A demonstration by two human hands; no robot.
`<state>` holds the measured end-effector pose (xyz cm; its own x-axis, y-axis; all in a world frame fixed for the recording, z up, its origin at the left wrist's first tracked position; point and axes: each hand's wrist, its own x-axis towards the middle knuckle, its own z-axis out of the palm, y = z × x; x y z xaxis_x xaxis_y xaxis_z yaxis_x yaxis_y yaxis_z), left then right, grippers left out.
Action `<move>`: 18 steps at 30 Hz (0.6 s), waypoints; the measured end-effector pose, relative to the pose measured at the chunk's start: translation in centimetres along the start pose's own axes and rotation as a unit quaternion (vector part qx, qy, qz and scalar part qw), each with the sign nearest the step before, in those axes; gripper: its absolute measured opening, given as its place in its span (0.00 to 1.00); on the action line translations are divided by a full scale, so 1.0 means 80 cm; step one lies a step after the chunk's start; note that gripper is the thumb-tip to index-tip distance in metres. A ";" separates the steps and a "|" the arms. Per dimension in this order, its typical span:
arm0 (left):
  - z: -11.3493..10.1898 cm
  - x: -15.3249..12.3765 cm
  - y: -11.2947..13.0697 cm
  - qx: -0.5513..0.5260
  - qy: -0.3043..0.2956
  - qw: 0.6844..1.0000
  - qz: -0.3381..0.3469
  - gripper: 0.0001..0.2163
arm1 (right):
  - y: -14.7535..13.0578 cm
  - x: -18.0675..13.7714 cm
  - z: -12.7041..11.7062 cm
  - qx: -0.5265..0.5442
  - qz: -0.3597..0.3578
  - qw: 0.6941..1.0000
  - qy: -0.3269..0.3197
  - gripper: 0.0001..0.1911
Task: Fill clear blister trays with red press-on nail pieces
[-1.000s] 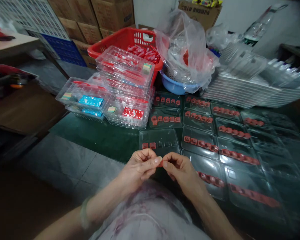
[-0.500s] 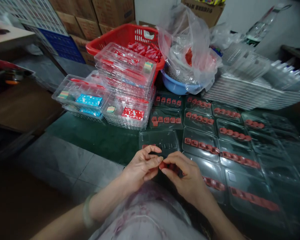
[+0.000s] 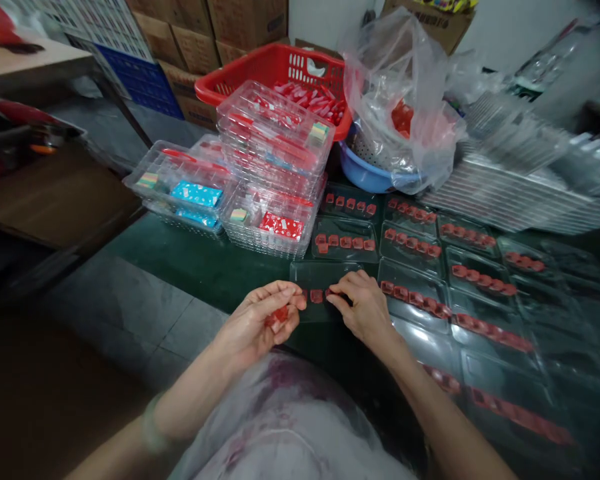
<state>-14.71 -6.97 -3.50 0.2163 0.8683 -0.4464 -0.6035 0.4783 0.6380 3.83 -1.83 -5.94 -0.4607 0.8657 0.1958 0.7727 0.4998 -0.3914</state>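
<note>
Several small red translucent pieces (image 3: pixel 277 319) lie in the curled fingers of my left hand (image 3: pixel 260 317), just in front of a clear plastic tray (image 3: pixel 305 272). Over that tray, my right hand (image 3: pixel 363 303) pinches another small red piece (image 3: pixel 329 293) between thumb and fingertips; most of it is hidden by the fingers. To its left a red piece (image 3: pixel 317 295) sits in the tray's row of slots. Similar clear trays (image 3: pixel 415 270) with rows of red pieces cover the table to the right and behind.
Packed clear boxes (image 3: pixel 265 213) are stacked at the back left. Behind them stands a red basket (image 3: pixel 220 87) of small red packets. A blue basin (image 3: pixel 365 175) holds a plastic bag (image 3: pixel 425 60). Stacked clear trays (image 3: pixel 525 193) rise at the back right. The green table (image 3: pixel 180 257) ends at the left over tiles.
My hands have moved apart. The right one has gone forward over the nearest tray with a red piece; the left has drawn left, showing red pieces in its fingers. The view has shifted slightly.
</note>
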 end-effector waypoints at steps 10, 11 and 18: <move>0.028 0.007 0.002 -0.162 -0.063 0.985 -0.010 0.09 | -0.003 -0.017 0.012 -0.092 -0.059 0.992 0.070 0.09; 0.026 0.007 0.002 -0.160 -0.063 0.985 -0.002 0.09 | -0.002 -0.017 0.012 -0.099 -0.070 0.990 0.066 0.09; 0.024 0.012 0.001 -0.174 -0.058 0.983 -0.012 0.08 | -0.001 -0.008 0.004 -0.137 -0.143 0.980 0.000 0.10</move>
<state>-13.10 -5.87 -2.68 0.3076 0.8764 -0.3706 -0.8188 0.4422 0.3660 3.93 -2.47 -6.34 -0.6758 0.6886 0.2628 0.7001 0.7112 -0.0633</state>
